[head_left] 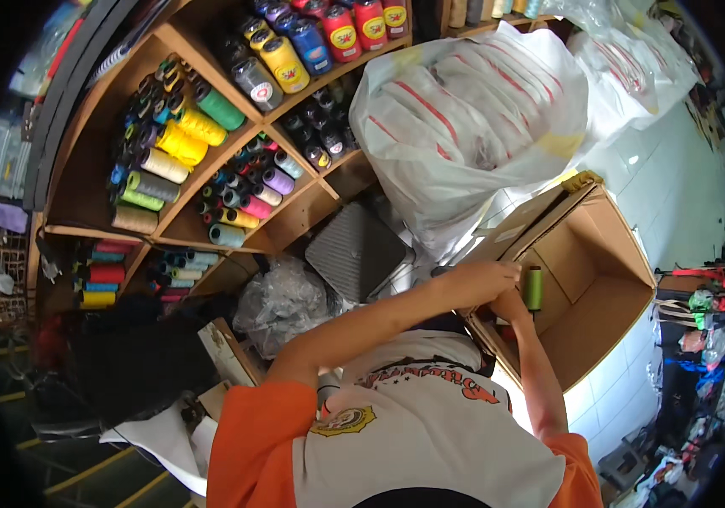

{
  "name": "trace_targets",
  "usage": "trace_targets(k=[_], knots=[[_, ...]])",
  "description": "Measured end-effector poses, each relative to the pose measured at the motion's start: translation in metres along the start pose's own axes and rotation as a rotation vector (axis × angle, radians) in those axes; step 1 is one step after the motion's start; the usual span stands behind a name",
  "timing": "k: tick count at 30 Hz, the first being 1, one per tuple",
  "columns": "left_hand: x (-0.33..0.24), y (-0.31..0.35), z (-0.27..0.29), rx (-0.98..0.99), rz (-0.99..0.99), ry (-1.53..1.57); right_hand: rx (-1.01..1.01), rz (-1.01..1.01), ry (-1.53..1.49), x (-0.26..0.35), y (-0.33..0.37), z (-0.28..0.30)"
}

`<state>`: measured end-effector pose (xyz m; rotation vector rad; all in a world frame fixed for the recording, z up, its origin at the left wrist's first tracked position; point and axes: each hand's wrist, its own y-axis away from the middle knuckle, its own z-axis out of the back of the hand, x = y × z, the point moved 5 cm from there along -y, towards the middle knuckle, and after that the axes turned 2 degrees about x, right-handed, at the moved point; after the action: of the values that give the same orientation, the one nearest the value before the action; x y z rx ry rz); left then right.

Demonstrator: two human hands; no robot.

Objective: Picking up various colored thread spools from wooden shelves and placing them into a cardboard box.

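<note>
spool: small olive-green cylindrical thread spool [532,288], upright, dark core showing at top and bottom
spool pos: just right of right hand [510,305], touching fingers; just beside left hand [498,275], slightly below-right of it
box: open brown cardboard box [608,296], tipped on its side, opening facing the hands, flaps spread
box pos: right of both hands; spool sits at its mouth, near the left flap

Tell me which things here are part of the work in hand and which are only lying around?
In hand:
- green thread spool, held by the right hand
- open cardboard box, with the left hand at its rim

Lying about:
- shelves of coloured thread cones
- large white plastic bag
- grey ribbed panel
- clear crumpled plastic
</note>
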<state>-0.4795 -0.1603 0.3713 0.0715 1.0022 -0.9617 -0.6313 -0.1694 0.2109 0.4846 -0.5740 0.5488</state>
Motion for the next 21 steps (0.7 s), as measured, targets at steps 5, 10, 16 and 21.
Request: trace_targets(k=[5, 10, 16, 21], knots=[[-0.033, -0.014, -0.004, 0.104, 0.073, -0.198, -0.229, 0.097, -0.029, 0.018, 0.001, 0.014], [-0.039, -0.01, -0.022, 0.101, -0.001, -0.18, -0.195, -0.035, -0.012, 0.012, 0.005, 0.003], [-0.05, -0.009, -0.019, -0.058, -0.066, -0.295, -0.195, -0.147, -0.037, 0.004, 0.029, -0.004], [-0.062, -0.008, -0.018, -0.078, -0.082, -0.271, -0.235, -0.178, -0.136, -0.015, 0.035, -0.003]])
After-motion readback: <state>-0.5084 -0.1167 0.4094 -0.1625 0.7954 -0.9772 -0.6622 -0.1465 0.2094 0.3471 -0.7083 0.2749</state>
